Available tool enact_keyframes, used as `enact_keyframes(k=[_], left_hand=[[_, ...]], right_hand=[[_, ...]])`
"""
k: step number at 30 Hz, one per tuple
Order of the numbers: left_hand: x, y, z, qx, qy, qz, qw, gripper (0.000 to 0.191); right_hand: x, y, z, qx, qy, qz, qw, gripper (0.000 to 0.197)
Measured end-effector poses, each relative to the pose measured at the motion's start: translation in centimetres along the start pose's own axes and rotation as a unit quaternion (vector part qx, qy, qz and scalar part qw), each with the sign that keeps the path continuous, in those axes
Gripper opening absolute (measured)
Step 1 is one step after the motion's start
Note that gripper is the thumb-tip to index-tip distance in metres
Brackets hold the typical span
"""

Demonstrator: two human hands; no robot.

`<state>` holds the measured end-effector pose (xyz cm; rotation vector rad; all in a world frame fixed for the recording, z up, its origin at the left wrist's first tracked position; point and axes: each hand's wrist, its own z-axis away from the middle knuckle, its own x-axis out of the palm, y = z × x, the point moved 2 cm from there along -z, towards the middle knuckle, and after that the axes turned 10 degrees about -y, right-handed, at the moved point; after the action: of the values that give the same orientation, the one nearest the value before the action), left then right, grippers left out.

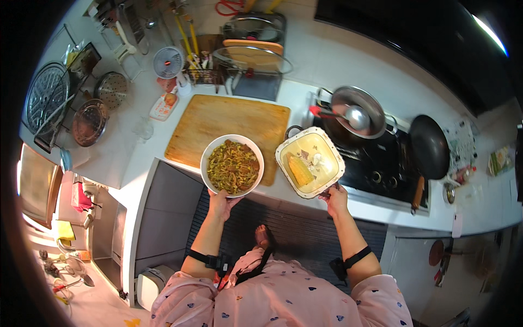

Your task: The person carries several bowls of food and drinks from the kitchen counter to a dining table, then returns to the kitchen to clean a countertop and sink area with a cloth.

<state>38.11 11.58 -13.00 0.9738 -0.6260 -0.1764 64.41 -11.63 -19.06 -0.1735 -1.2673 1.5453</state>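
Note:
My left hand [220, 206] grips the near rim of a round white bowl [203, 175]. Chopped yellow-green vegetables with brown pieces [233, 166] fill it. This bowl covers part of the front edge of a wooden cutting board [233, 116]. In my right hand [336, 200] is the dark handle of a square ceramic dish [329, 147], yellowish inside with a patterned rim. A piece of corn on the cob [300, 171] lies in the dish, beside a small whitish thing [317, 160] that I cannot identify. The dish is tilted, between the board and the stove.
A steel pot [355, 96] with a red-handled ladle [356, 117] sits on the black gas stove [367, 163]. A dark wok [429, 145] is farther right, its wooden handle [418, 192] reaching the counter's front. At the back stand a small fan [168, 62] and a glass lid [253, 57].

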Motion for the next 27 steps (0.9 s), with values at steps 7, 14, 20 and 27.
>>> enact_keyframes(k=[7, 14, 20, 27], left_hand=[[1.6, -1.4, 1.6, -0.059, -0.081, -0.078, 0.992, 0.064], [5.7, -5.3, 0.3, -0.162, -0.165, -0.163, 0.959, 0.062], [12.5, -7.9, -2.2, -0.236, -0.267, -0.257, 0.899, 0.066], [25.6, -12.6, -4.0, -0.284, -0.414, -0.336, 0.797, 0.068]], right_hand=[[-3.4, 0.0, 5.5, -0.032, 0.042, -0.041, 0.998, 0.015], [-9.8, 1.3, 12.1, -0.066, 0.116, -0.061, 0.989, 0.019], [-14.1, 2.5, 17.3, -0.101, 0.271, -0.095, 0.953, 0.018], [-18.8, 2.0, 21.5, -0.241, 0.413, -0.224, 0.849, 0.014]])
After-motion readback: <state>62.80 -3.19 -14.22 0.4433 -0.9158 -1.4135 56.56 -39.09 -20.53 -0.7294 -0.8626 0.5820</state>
